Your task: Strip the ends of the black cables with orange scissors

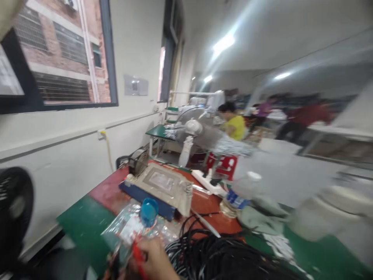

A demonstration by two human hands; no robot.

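My right hand [155, 258] reaches in from the bottom edge, its fingers closed around a bright red handle-like thing [139, 258], smeared by motion. Just left of it is a blurred dark and skin-toned patch where my left hand may be; its fingers cannot be made out. Beyond the hands lies a clear plastic bag [124, 225] with small reddish pieces about it. A translucent blue cup [149, 212] stands tilted beside the bag. To the right of my right hand spreads a large heap of black cables [215, 256].
Behind the cup sits a beige and blue box-shaped device [163, 186] with a small fan [139, 161]. A white power strip [208, 182], a large plastic bottle [243, 192] and a grey-green cloth [262, 217] line the right. A black fan [14, 210] stands left; people work farther back.
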